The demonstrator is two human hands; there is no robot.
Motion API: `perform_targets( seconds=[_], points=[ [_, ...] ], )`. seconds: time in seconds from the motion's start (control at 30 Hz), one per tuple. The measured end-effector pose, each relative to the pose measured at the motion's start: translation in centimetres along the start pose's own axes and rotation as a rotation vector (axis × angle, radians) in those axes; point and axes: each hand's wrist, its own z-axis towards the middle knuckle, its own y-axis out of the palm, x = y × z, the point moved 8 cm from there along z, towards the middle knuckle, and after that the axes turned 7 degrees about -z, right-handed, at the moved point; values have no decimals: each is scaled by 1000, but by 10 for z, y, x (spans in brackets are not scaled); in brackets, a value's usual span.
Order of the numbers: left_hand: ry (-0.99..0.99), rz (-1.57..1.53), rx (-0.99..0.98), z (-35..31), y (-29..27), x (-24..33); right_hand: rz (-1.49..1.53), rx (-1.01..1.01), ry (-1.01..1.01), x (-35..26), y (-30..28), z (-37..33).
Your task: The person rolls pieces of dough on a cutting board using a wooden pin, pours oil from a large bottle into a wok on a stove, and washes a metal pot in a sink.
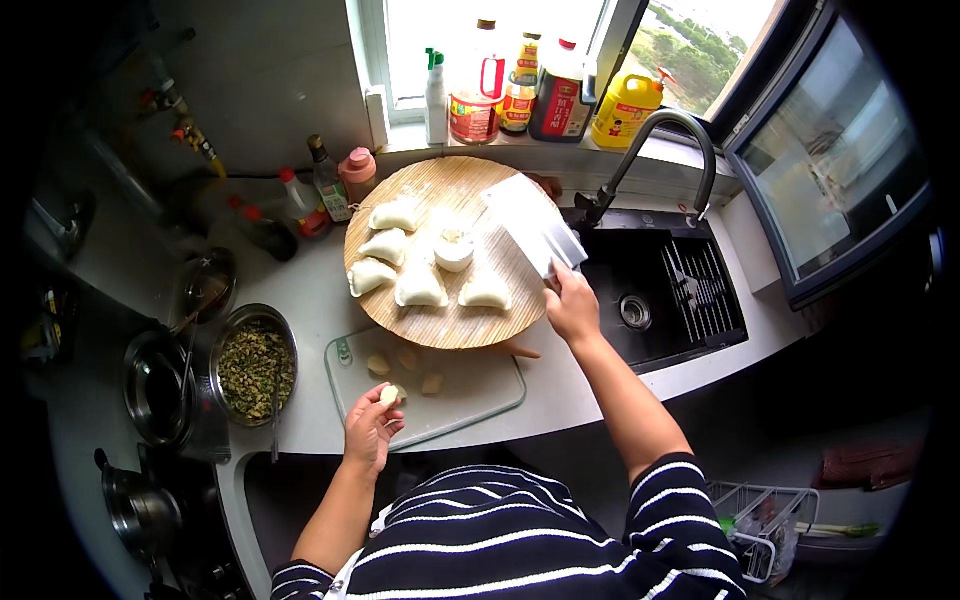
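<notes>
Between the fingertips of my left hand [372, 425] is a small pale dough piece [392, 396], held above the near side of a glass-like cutting board [470, 400]. Several more dough lumps [432, 383] lie on that board. My right hand [573, 305] grips the near end of a broad, flat, whitish rectangular thing [525, 215]; glare hides its exact kind. It extends over the right side of a round wooden board [430, 325]. Several large folded dumplings [421, 287] and a small white bowl [454, 254] rest on the round board.
To the left stands a metal bowl of chopped green filling [256, 370]. A wooden stick end [522, 350] pokes out below the round board. A black sink [640, 290] with a curved faucet [690, 120] is at right. Bottles [565, 100] line the windowsill.
</notes>
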Motion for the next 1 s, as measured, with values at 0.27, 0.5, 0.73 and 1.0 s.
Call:
perform_targets(
  seconds=[0.27,0.5,0.73,1.0],
  points=[
    [14,-119,-69,-5,58,17,-165,-138,34,-32,40,80],
    [-96,-332,-21,0,54,-2,-248,-167,-58,-27,60,77],
    [-181,-435,-32,9,45,-25,-117,299,-295,-52,5,40],
    [-270,-295,-22,27,47,-57,965,204,830,38,59,-105]
  ],
)
